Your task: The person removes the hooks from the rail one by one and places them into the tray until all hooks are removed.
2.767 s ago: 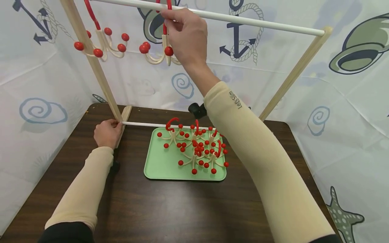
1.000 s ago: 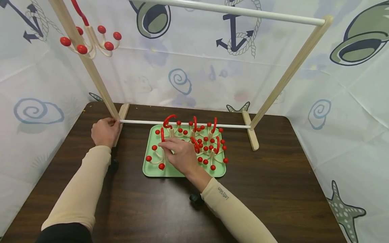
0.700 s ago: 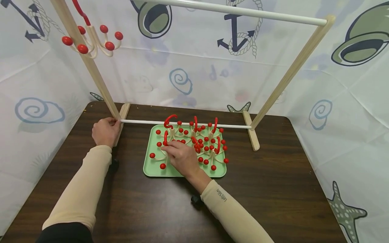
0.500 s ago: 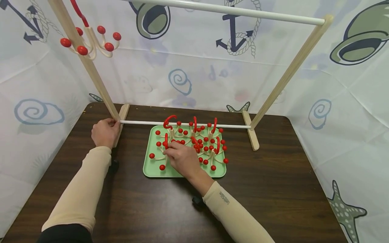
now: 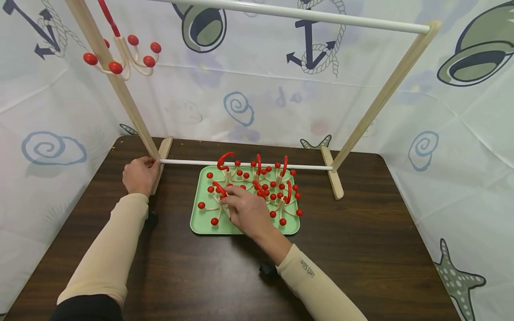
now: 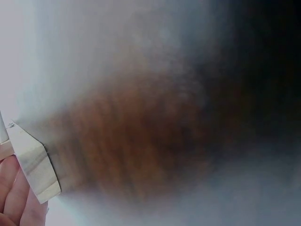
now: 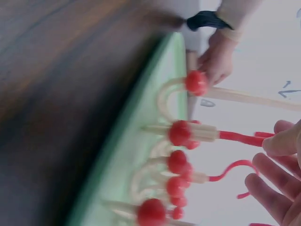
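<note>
My right hand (image 5: 250, 211) is over the left part of the green tray (image 5: 196, 225). Its thumb and forefinger are at the red hook (image 5: 218, 189) of a cream, several-armed hanging piece tipped with red balls, whose arms stand on the tray. In the right wrist view, the thumb (image 7: 282, 143) covers part of that red hook (image 7: 240, 137). My left hand (image 5: 140, 175) grips the foot of the left wooden post (image 5: 128, 100). Fingers and the block-like wood end (image 6: 37, 167) show in the left wrist view; the rest there is blurred.
Several similar pieces (image 5: 283, 207) crowd the tray's right half. Another piece (image 5: 124, 53) hangs at upper left. The frame has a white upper bar (image 5: 301, 16), a low white bar (image 5: 184, 162) and a right wooden post (image 5: 381, 98). Dark table (image 5: 172, 276) lies beneath.
The right hand brought a piece down from the upper bar to the tray. In the last half second its hook turned left and the hand shifted slightly right. The left hand stayed put.
</note>
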`<state>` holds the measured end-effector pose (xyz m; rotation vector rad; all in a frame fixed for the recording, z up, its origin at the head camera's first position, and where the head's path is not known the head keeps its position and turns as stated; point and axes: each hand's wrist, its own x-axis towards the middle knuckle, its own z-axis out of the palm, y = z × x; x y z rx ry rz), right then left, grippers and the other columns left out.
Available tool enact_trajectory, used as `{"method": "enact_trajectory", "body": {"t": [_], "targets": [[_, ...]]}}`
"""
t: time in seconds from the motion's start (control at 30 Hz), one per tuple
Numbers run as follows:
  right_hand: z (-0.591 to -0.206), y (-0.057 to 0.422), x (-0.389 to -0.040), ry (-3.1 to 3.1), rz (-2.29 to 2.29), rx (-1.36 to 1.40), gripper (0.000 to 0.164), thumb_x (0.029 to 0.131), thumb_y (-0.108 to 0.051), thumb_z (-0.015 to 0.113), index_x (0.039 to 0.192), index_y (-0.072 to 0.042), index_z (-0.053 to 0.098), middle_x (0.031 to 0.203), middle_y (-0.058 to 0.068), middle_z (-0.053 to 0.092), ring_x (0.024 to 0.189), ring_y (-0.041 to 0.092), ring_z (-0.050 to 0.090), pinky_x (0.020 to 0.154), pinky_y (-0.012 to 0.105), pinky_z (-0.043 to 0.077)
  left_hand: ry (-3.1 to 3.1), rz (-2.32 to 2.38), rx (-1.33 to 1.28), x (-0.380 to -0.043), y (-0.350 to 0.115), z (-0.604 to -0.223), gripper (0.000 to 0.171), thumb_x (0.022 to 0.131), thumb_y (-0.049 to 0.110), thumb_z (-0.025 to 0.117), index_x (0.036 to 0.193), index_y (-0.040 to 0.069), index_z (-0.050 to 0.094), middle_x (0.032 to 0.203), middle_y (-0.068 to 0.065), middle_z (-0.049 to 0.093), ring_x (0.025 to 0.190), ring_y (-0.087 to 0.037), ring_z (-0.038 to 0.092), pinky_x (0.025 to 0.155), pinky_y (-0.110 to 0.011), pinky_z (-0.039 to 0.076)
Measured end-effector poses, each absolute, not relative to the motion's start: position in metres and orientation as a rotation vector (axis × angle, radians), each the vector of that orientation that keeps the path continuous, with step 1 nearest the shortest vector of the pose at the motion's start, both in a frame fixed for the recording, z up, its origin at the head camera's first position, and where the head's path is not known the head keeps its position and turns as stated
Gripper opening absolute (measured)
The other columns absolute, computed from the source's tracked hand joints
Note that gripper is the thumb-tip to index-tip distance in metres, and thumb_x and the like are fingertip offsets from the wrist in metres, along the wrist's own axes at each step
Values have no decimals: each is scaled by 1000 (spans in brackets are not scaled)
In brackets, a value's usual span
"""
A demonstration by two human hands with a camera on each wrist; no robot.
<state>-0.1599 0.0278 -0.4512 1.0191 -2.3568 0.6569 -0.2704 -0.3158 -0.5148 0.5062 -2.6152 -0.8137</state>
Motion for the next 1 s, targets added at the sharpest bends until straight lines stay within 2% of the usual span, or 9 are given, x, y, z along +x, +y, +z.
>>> {"method": "enact_trajectory", "body": {"t": [0.17, 0.23, 0.33, 0.43, 0.57, 0.67, 0.73, 0.83, 1.0], "targets": [[-423, 26, -162, -2268, 699, 969, 14, 86, -9, 69, 95, -15, 78, 111, -1, 70, 89, 9, 69, 51, 19, 46, -2610, -818, 501, -271, -316, -515, 37, 96, 32, 60, 113, 1, 71, 105, -17, 72, 92, -39, 68, 78, -55, 47], [-410, 24, -164, -2258, 718, 960, 15, 87, -8, 67, 98, -13, 77, 112, 0, 70, 80, 9, 68, 49, 18, 42, -2613, -821, 501, -272, -316, -516, 37, 96, 32, 59, 113, 1, 71, 105, -17, 72, 93, -39, 68, 78, -55, 47], [-388, 17, -171, -2277, 745, 982, 21, 88, -9, 66, 107, -12, 75, 116, 1, 67, 65, 7, 62, 46, 17, 37, -2615, -824, 498, -271, -315, -516, 38, 96, 33, 59, 114, 2, 71, 105, -17, 72, 93, -40, 67, 79, -56, 47], [-362, 6, -182, -2327, 760, 1020, 28, 90, -13, 64, 118, -13, 70, 123, 0, 63, 65, 7, 59, 48, 19, 36, -2614, -815, 497, -271, -316, -516, 38, 96, 33, 59, 114, 2, 71, 105, -17, 72, 93, -40, 68, 78, -56, 47], [-326, -14, -203, -2419, 744, 1075, 39, 94, -21, 62, 132, -16, 61, 133, -2, 55, 97, 8, 62, 63, 18, 44, -2607, -820, 512, -269, -317, -514, 37, 96, 33, 59, 114, 2, 71, 105, -17, 72, 94, -40, 67, 78, -55, 46], [-298, -31, -222, -2469, 728, 1100, 48, 94, -25, 61, 141, -17, 52, 141, -2, 48, 121, 6, 51, 81, 15, 43, -2609, -827, 520, -267, -317, -513, 37, 95, 33, 60, 114, 3, 71, 105, -16, 72, 95, -40, 67, 79, -56, 46], [-279, -42, -235, -2491, 724, 1105, 54, 95, -27, 62, 146, -18, 47, 147, -1, 42, 132, 5, 40, 94, 13, 36, -2614, -825, 513, -267, -318, -514, 38, 96, 34, 59, 114, 3, 71, 105, -16, 72, 95, -40, 67, 79, -56, 46], [-250, -59, -252, -2510, 672, 1089, 60, 95, -34, 60, 150, -19, 41, 153, 0, 36, 138, 5, 31, 104, 12, 22, -2608, -822, 507, -267, -318, -514, 38, 96, 34, 59, 113, 2, 71, 104, -17, 72, 94, -40, 67, 78, -56, 46], [-211, -86, -271, -2564, 569, 1040, 66, 96, -46, 55, 154, -24, 33, 157, -2, 29, 139, 3, 29, 104, 13, 20, -2612, -825, 496, -268, -318, -514, 37, 96, 33, 59, 113, 2, 71, 104, -18, 72, 93, -41, 67, 77, -57, 46]]}}
